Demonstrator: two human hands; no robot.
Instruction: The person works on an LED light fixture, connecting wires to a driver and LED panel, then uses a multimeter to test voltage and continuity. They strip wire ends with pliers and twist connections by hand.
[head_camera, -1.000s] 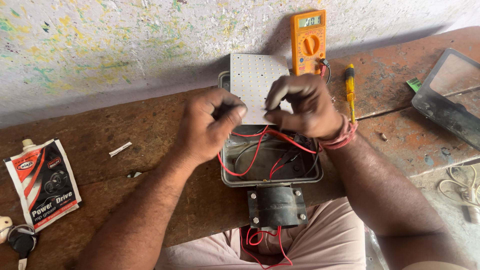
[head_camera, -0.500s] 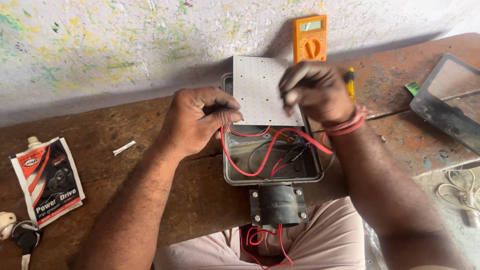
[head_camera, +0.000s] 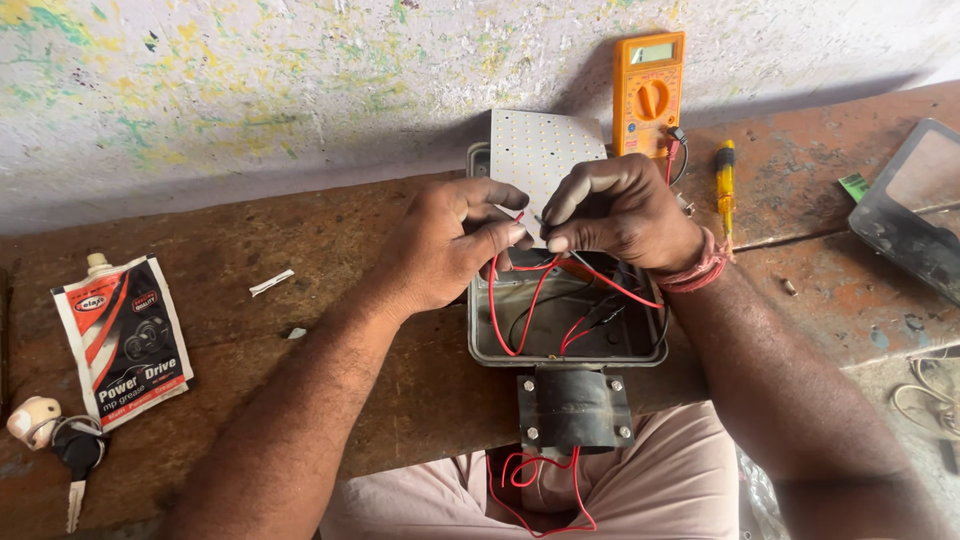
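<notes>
My left hand (head_camera: 450, 245) pinches the end of a red wire (head_camera: 500, 300) between thumb and forefinger, above an open grey metal housing (head_camera: 480, 345). My right hand (head_camera: 615, 210) pinches another thin wire end close to it, fingertips almost touching the left. Red and black wires loop inside the housing. A white LED panel (head_camera: 540, 150) leans up behind the hands against the housing's far edge. A black bracket (head_camera: 573, 410) sits at the housing's near end, with red wires hanging below it over my lap.
An orange multimeter (head_camera: 648, 90) leans against the wall, a yellow-handled screwdriver (head_camera: 725, 180) beside it. A grease pouch (head_camera: 125, 340) and keys (head_camera: 70, 450) lie at the left. A dark glass-fronted cover (head_camera: 915, 215) rests at the right on the brown bench (head_camera: 300, 330).
My right hand came down and left from the panel's right edge to meet the left hand. Both hands now hold wire ends together in front of the panel.
</notes>
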